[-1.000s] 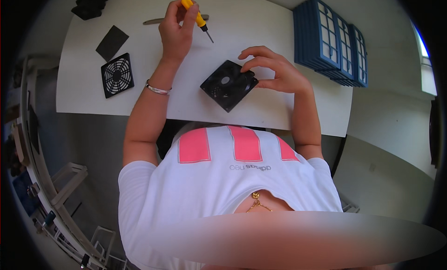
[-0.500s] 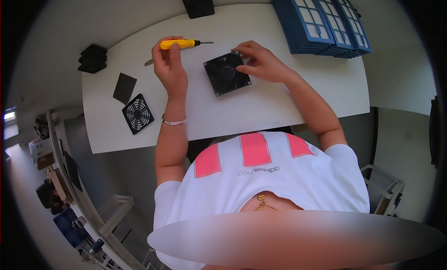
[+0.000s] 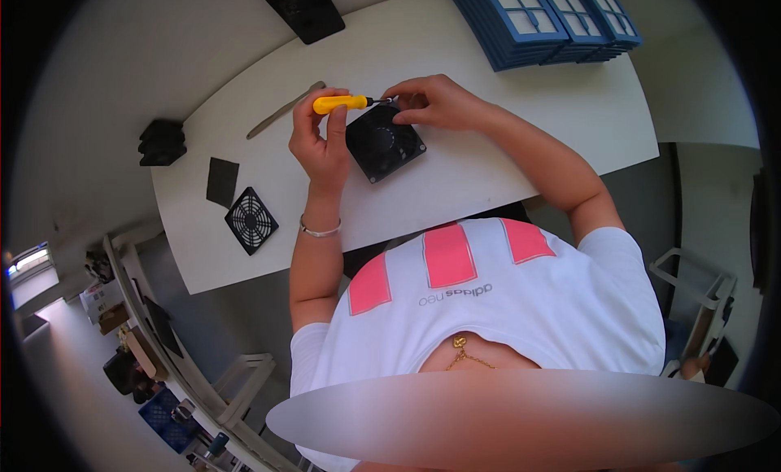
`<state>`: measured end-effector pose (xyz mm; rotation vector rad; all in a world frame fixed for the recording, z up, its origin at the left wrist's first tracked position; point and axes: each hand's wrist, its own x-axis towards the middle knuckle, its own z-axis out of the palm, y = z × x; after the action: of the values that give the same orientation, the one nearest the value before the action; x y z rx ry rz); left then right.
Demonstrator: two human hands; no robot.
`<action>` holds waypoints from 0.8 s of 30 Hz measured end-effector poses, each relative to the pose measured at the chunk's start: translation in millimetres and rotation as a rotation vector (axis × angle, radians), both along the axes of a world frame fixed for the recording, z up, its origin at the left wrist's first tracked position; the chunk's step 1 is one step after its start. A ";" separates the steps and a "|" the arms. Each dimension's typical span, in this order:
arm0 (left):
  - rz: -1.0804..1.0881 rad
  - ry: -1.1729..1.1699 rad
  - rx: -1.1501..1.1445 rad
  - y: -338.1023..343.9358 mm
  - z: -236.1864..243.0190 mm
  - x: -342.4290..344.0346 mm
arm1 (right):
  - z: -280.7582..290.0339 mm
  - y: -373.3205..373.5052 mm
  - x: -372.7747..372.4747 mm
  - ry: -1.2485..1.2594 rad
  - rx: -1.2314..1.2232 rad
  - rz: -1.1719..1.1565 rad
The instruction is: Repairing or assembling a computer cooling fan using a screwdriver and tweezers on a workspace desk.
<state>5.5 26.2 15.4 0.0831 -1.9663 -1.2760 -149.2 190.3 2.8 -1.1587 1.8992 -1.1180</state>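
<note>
My left hand [image 3: 319, 146] is closed around the yellow handle of a screwdriver [image 3: 342, 103]. The screwdriver's dark shaft points right, its tip at the far corner of a square black cooling fan [image 3: 378, 146]. My right hand [image 3: 443, 104] grips that same corner, thumb on the near side and fingers beyond it. Whether a small screw sits between tip and fingertips is too small to tell. The fan lies on the white table, turned at an angle. Beyond my left hand lies a thin, flat grey metal tool [image 3: 281, 114], perhaps tweezers.
On the left of the white table [image 3: 203, 260] lie a black fan grille [image 3: 251, 220] and a dark square filter pad [image 3: 221, 181]. Blue-framed trays [image 3: 521, 45] are stacked at the far right. Black parts [image 3: 162, 142] sit by the left edge, and a black panel [image 3: 303, 12] by the far edge.
The screwdriver in my left hand has come to the fan's corner, where its tip now meets my right fingers. The fan has turned slightly. My view has shifted and tilted.
</note>
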 end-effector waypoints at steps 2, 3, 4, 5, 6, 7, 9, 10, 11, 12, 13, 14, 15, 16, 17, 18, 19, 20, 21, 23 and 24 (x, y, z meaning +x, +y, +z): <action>0.042 0.053 0.005 0.5 0.6 -1.5 | 0.1 -1.0 -0.7 0.003 -0.022 0.038; 0.041 0.052 0.004 0.0 0.4 -1.6 | 1.0 -1.2 -0.9 0.002 -0.023 0.037; 0.049 0.059 -0.019 -1.1 0.2 -1.4 | 2.1 -1.6 -0.8 -0.027 -0.019 0.055; 0.057 0.066 -0.043 -2.0 0.4 -1.5 | 2.6 -2.1 -0.9 -0.055 -0.016 0.073; 0.055 0.064 -0.044 -0.5 5.1 -1.8 | 2.2 -1.9 -1.2 -0.057 -0.018 0.071; 0.032 0.005 -0.103 0.8 10.9 -2.0 | 1.7 -2.0 -2.1 -0.040 -0.008 0.086; 0.006 -0.057 -0.169 1.4 22.5 -5.0 | 0.7 -2.2 -3.4 -0.026 -0.004 0.098; -0.003 -0.076 -0.234 0.5 27.2 -7.1 | -0.2 -2.3 -4.1 -0.027 -0.003 0.101; -0.014 -0.094 -0.299 -0.5 32.8 -9.5 | -0.9 -2.4 -4.8 -0.028 -0.004 0.103; -0.019 -0.097 -0.304 -0.9 39.3 -11.3 | -1.9 -2.1 -4.8 -0.032 -0.009 0.098; -0.034 -0.144 -0.350 -1.4 47.0 -13.5 | -2.7 -2.0 -4.8 -0.034 -0.015 0.105; -0.051 -0.190 -0.396 -1.4 54.7 -16.1 | -3.5 -1.9 -4.9 -0.036 -0.021 0.111; -0.057 -0.192 -0.401 -0.9 63.3 -19.8 | -4.1 -1.8 -5.2 -0.038 -0.026 0.105; -0.081 -0.168 -0.468 -0.2 71.8 -24.2 | -4.8 -1.7 -5.6 -0.025 -0.029 0.110; -0.106 -0.143 -0.535 0.6 78.3 -27.4 | -5.0 -1.3 -5.6 -0.012 -0.031 0.114; -0.111 -0.143 -0.540 0.9 82.8 -28.5 | -4.7 -1.5 -5.2 -0.014 -0.036 0.109; -0.173 -0.217 -0.482 1.3 86.4 -28.6 | -4.2 -1.5 -4.8 -0.022 -0.027 0.111; -0.234 -0.291 -0.423 2.2 89.9 -28.7 | -3.9 -1.6 -4.5 -0.031 -0.017 0.114; -0.239 -0.292 -0.425 3.9 94.2 -29.2 | -3.4 -1.8 -4.3 -0.033 -0.019 0.109; -0.269 -0.369 -0.362 7.6 100.6 -30.6 | -2.7 -2.1 -4.4 -0.026 0.007 0.117; -0.268 -0.370 -0.363 9.8 101.4 -31.3 | -1.0 -2.7 -4.4 -0.027 0.006 0.117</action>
<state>-25.8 36.0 116.8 -0.1385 -2.5708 -1.1008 -153.6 187.6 1.8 -1.2290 1.7892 -1.0584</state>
